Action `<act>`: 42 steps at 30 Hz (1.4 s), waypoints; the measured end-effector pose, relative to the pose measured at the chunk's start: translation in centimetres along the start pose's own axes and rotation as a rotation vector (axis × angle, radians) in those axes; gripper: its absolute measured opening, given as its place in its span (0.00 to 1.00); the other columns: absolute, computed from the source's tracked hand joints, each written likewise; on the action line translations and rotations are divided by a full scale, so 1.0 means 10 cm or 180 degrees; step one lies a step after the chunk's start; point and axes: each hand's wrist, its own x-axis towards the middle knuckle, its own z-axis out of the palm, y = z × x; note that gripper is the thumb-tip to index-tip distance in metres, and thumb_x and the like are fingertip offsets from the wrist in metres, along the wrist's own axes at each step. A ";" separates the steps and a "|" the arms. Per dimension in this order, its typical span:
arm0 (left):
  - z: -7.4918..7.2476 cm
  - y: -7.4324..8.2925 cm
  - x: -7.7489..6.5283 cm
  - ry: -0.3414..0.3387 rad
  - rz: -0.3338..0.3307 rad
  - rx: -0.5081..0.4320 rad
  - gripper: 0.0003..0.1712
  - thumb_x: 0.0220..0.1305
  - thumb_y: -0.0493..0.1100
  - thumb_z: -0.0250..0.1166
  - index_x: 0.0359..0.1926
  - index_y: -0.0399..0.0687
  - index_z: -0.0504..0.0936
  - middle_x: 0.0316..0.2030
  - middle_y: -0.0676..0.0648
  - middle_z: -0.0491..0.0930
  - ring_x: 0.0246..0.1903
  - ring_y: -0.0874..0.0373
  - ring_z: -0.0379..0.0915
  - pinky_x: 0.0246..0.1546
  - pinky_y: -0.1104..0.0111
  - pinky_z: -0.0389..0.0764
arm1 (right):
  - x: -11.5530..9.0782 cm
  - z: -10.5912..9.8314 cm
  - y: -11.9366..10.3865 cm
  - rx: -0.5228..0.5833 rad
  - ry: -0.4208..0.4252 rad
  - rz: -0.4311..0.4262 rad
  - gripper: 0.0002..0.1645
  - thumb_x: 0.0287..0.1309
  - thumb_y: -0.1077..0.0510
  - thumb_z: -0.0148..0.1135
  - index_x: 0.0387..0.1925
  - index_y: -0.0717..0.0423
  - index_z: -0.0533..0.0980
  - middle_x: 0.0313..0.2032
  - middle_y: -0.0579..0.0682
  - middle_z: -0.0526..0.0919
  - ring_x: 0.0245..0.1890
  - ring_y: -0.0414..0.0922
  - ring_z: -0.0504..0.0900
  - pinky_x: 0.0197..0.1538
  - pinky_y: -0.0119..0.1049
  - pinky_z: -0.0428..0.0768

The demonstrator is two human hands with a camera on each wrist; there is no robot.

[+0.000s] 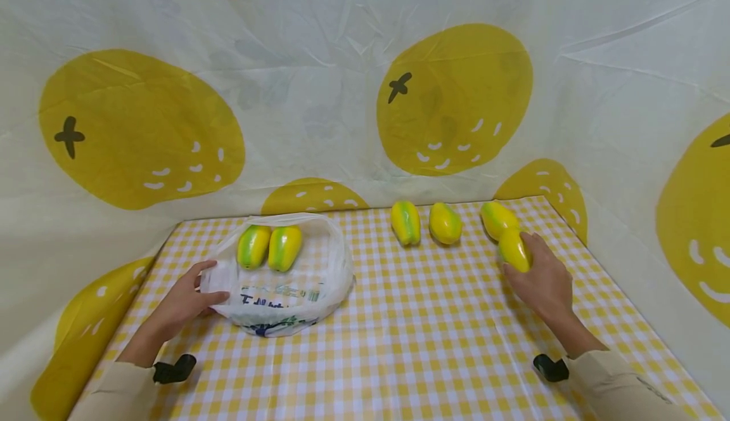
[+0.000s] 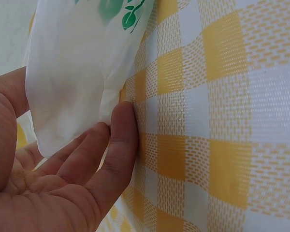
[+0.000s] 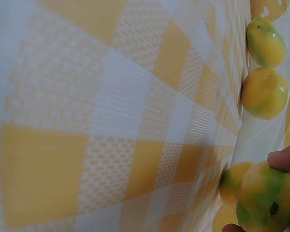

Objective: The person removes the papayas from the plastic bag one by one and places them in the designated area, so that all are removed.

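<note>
A white translucent plastic bag with printing lies with its mouth spread wide on the left half of the table. Two yellow-green papayas are inside it, side by side. My left hand holds the bag's left edge. In the left wrist view the plastic runs between the thumb side and the curled fingers. Over at the right, my right hand grips a papaya between thumb and fingers. That fruit overlaps another papaya just behind it; in the right wrist view the held papaya shows a dark stem spot.
Two more papayas stand apart near the table's back edge, right of centre. A yellow-and-white checked cloth covers the table. Behind and at the sides hangs a pale curtain with large yellow fruit prints.
</note>
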 end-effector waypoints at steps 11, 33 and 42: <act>0.00 -0.01 0.01 -0.0012 -0.0015 -0.0035 0.58 0.68 0.45 0.72 0.83 0.38 0.41 0.73 0.22 0.55 0.55 0.43 0.76 0.42 0.67 0.86 | -0.05 0.06 0.05 -0.0013 -0.0079 0.0020 0.44 0.61 0.56 0.69 0.75 0.64 0.64 0.73 0.71 0.67 0.62 0.75 0.72 0.53 0.72 0.71; 0.00 0.01 -0.02 -0.0016 0.0030 -0.0039 0.57 0.68 0.45 0.72 0.82 0.37 0.42 0.73 0.21 0.56 0.54 0.44 0.77 0.42 0.67 0.86 | -0.07 0.10 0.06 -0.0074 -0.0225 0.0002 0.42 0.63 0.55 0.66 0.74 0.65 0.63 0.71 0.72 0.67 0.63 0.73 0.72 0.50 0.72 0.71; 0.00 0.01 -0.02 -0.0014 0.0029 -0.0047 0.57 0.68 0.45 0.71 0.82 0.38 0.42 0.72 0.22 0.58 0.53 0.45 0.78 0.42 0.67 0.87 | -0.06 0.10 0.04 -0.0088 -0.0291 -0.0010 0.44 0.64 0.54 0.66 0.75 0.66 0.61 0.71 0.74 0.66 0.62 0.73 0.71 0.51 0.73 0.71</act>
